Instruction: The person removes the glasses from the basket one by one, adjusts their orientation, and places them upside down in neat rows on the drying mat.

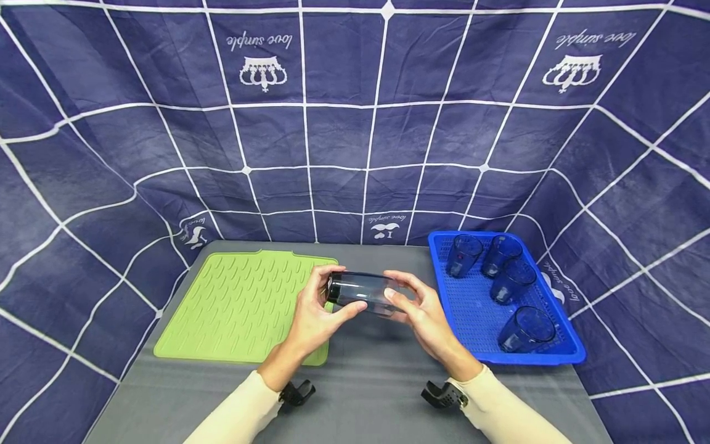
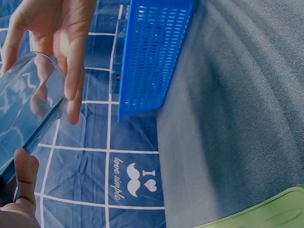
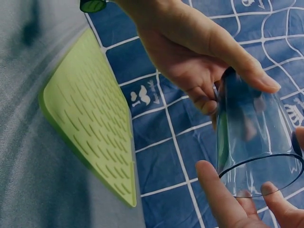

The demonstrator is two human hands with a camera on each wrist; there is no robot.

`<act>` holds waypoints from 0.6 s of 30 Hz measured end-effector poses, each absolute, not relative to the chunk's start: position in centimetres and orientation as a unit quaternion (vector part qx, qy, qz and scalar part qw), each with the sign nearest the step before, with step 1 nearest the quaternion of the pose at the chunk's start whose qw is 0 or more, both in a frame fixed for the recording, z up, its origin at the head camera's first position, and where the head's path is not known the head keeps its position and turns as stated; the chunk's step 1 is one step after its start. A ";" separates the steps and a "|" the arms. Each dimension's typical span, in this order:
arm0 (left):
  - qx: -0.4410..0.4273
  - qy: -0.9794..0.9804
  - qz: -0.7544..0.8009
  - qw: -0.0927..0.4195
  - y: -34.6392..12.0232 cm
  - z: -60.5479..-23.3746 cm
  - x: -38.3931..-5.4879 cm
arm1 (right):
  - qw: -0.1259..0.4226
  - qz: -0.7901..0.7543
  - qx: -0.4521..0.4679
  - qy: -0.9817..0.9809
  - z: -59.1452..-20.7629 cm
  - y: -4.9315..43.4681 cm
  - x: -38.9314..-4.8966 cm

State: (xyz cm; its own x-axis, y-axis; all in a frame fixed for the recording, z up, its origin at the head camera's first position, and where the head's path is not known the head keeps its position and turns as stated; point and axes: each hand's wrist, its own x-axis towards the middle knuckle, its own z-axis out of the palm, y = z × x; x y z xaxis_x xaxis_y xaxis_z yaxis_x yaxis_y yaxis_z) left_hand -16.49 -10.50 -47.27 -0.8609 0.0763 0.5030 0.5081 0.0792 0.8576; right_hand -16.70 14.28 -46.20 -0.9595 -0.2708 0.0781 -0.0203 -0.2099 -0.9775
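Between both hands a dark-tinted drinking glass (image 1: pixel 360 291) lies on its side in the air above the table, its thick base toward the left and its rim toward the right. My left hand (image 1: pixel 315 309) grips the base end, thumb along the near side. At the rim end my right hand (image 1: pixel 423 311) holds the glass, thumb on the near wall and fingers behind it. In the right wrist view the glass (image 3: pixel 259 137) shows its open mouth, with fingertips of the right hand at the rim. The left wrist view shows the glass (image 2: pixel 28 104) gripped from both ends.
To the right stands a blue perforated tray (image 1: pixel 466 320) holding several similar glasses, one (image 1: pixel 527 330) near its front. A green ridged drying mat (image 1: pixel 238 308) lies on the left. Both are on a grey-covered table (image 1: pixel 366 382), with a blue gridded cloth (image 1: pixel 344 135) behind.
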 end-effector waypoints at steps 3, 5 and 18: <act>-0.206 -0.711 -0.650 0.170 -10.6 -47.1 -16.5 | 0.085 -0.771 -0.123 0.619 -46.1 14.2 -16.7; -0.207 -0.711 -0.650 0.171 -10.6 -47.1 -16.5 | 0.088 -0.773 -0.126 0.616 -46.1 14.1 -16.7; -0.201 -0.719 -0.642 0.174 -10.9 -47.1 -16.4 | 0.091 -0.771 -0.135 0.615 -45.8 13.8 -16.8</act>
